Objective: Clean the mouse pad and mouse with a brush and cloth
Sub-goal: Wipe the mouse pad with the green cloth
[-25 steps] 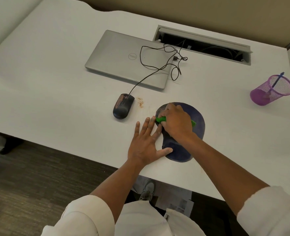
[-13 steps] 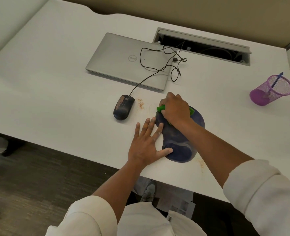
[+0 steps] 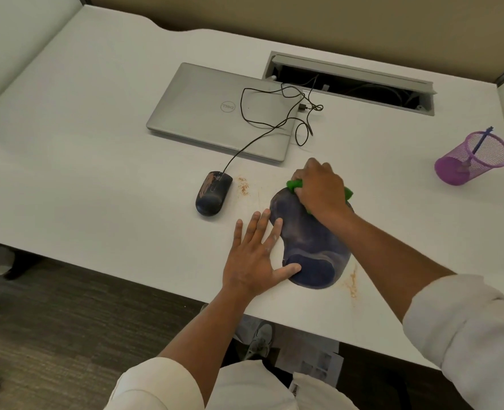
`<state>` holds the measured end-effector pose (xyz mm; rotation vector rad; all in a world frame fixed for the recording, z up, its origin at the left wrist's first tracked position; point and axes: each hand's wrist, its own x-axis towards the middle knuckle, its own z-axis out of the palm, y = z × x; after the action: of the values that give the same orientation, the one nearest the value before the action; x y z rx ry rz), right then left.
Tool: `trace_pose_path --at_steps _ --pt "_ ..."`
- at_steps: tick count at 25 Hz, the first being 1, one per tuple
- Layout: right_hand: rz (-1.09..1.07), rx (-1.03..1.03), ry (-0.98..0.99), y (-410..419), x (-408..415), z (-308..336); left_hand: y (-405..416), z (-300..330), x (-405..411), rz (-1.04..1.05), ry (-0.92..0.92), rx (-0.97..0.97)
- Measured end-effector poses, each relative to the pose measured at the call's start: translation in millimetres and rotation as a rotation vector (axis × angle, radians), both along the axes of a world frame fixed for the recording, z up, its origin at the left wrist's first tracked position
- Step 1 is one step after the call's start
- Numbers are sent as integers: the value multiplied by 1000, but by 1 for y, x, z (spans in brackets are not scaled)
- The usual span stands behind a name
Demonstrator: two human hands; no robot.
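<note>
Right hand: your grip clenches the green cloth on the pad's far end.
Left hand: your fingers lie flat, steadying the pad's edge.

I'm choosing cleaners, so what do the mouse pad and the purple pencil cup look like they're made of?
Mouse pad: seemingly fabric-topped foam, matte dark blue, with a raised cushioned wrist rest. Pencil cup: probably coated wire mesh, since its see-through purple lattice shows the pen inside.

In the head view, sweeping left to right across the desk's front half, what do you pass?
Mouse → brown crumbs → left hand → mouse pad → purple mesh pen cup.
</note>
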<state>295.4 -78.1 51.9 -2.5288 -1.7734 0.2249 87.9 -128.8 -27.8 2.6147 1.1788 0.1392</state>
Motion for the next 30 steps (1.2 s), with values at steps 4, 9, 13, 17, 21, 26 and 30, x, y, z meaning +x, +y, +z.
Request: trace_pose_path --at_steps 4,9,13,17,21,26,30 --pt "78 44 -74 -65 -32 -4 0 -1 1 -2 -4 21" --pt "141 -27 -54 -97 -36 -5 -2 -2 0 -2 -14 39" --pt "21 -1 -118 -37 -12 -3 0 -1 1 -6 -15 16" --pt "-4 -31 -90 -24 -8 5 1 0 2 -2 -9 8" --pt "63 -98 -67 -75 -33 7 0 -2 1 -3 -16 33" --pt "137 -143 -60 -100 -42 10 -1 -2 1 -7 -16 48" --pt "96 -94 -133 -68 -31 7 0 -2 1 -4 -19 31"
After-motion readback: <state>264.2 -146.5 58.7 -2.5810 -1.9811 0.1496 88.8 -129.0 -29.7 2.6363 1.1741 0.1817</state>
